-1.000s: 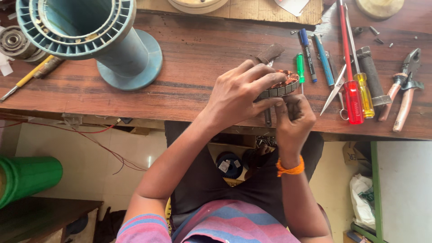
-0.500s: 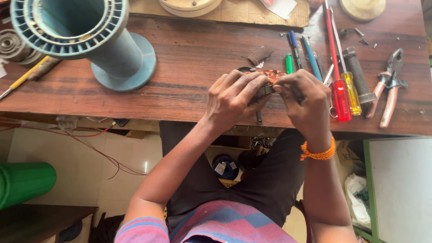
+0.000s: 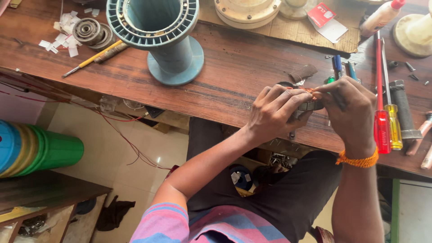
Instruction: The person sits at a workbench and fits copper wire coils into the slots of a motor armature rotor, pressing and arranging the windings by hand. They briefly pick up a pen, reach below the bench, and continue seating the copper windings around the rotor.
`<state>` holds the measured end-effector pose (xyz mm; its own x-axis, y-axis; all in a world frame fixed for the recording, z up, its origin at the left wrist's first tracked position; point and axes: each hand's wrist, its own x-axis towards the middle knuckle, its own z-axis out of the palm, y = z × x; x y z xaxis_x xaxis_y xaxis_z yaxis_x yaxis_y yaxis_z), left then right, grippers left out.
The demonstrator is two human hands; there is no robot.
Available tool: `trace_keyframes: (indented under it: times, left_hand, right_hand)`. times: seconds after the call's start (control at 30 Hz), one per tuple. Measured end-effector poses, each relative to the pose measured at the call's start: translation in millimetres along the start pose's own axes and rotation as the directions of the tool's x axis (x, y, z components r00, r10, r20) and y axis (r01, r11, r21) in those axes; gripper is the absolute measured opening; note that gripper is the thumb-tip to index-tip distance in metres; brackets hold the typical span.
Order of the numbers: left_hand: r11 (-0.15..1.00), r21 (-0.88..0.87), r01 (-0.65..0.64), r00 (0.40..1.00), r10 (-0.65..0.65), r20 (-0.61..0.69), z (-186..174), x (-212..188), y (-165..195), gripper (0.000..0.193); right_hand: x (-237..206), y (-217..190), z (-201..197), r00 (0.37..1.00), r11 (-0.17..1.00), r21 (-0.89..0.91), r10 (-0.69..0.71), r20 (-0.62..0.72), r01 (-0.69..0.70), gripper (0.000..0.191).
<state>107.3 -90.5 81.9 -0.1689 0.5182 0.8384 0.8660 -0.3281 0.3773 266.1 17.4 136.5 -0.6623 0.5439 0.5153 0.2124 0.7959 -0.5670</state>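
Both of my hands meet over the front edge of a worn wooden workbench [image 3: 234, 76]. My left hand [image 3: 276, 112] wraps around a small grey metal part with copper-coloured winding [image 3: 310, 101], most of it hidden by my fingers. My right hand [image 3: 351, 110], with an orange thread band on the wrist, pinches the same part from the right side. Pens in blue and green [image 3: 338, 67] lie just behind my hands.
A large teal spool [image 3: 159, 36] stands on the bench at the back left. A red-handled screwdriver [image 3: 381, 108] and a yellow-handled one [image 3: 393, 121] lie to the right, beside a dark tool [image 3: 402, 110]. A yellow screwdriver [image 3: 92, 58], bearings [image 3: 90, 31], green rolls [image 3: 40, 150].
My hands stay together on the small wound part and have shifted slightly right along the bench edge; the view has moved, bringing the spool nearer the middle.
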Motion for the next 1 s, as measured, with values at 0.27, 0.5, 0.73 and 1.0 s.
trace_keyframes:
  times: [0.27, 0.5, 0.73, 1.0]
  left_hand:
    - [0.904, -0.107, 0.415, 0.875, -0.364, 0.32, 3.9, 27.8, 1.6, 0.039]
    - [0.769, -0.241, 0.592, 0.734, -0.391, 0.554, 18.4, 64.3, -19.6, 0.033]
    - [0.802, -0.499, 0.328, 0.834, 0.002, 0.552, 9.4, 64.0, -54.7, 0.017]
    - [0.708, -0.667, 0.232, 0.767, 0.289, 0.573, 6.6, 72.8, -92.6, 0.024]
  right_hand:
    - [2.6, 31.6, 7.9, 0.984, 0.996, -0.05, -0.082, -0.159, 0.075, 0.02]
    - [2.2, 31.4, 10.1, 0.967, 0.996, -0.086, -0.016, -0.252, -0.006, 0.02]
    - [-10.7, -11.7, 0.2, 0.977, 0.996, -0.03, 0.077, -0.201, -0.085, 0.015]
    - [-47.8, -44.6, 40.8, 0.897, 0.909, 0.186, 0.405, -0.175, -0.374, 0.009]
